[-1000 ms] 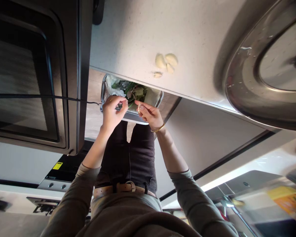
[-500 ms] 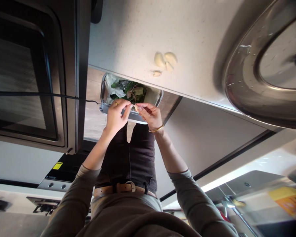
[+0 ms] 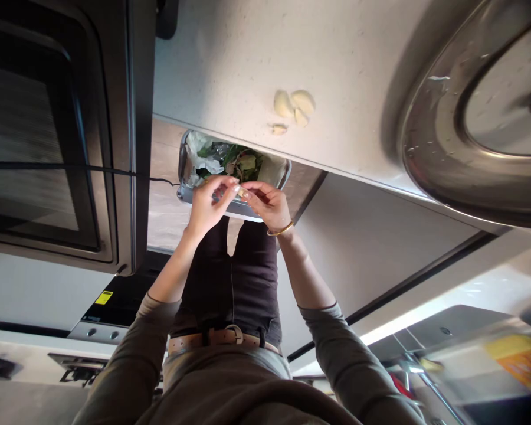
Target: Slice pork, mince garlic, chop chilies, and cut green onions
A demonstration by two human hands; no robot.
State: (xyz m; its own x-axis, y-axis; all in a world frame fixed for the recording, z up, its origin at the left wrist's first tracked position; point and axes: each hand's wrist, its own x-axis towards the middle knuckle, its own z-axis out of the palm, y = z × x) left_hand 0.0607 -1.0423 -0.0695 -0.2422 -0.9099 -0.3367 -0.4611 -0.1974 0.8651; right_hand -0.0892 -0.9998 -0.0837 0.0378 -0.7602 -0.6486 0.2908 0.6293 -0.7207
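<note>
Both hands meet over a small metal bin (image 3: pixel 278 172) of green scraps and white waste, the left hand (image 3: pixel 207 205) and right hand (image 3: pixel 269 205) pinching one pale garlic clove (image 3: pixel 242 192) between their fingertips, apparently mid-peel. Stripping the skin looks to need a firm pinch and pull. More pale peeled cloves (image 3: pixel 293 107) sit on the speckled white counter (image 3: pixel 230 65) beyond.

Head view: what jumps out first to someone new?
Both hands meet mid-frame: the left hand and the right hand, which wears a gold bangle, pinch a small garlic clove over a metal bin holding green scraps. Above it, on the pale counter, lie more loose cloves. A big wet steel bowl fills the upper right.
</note>
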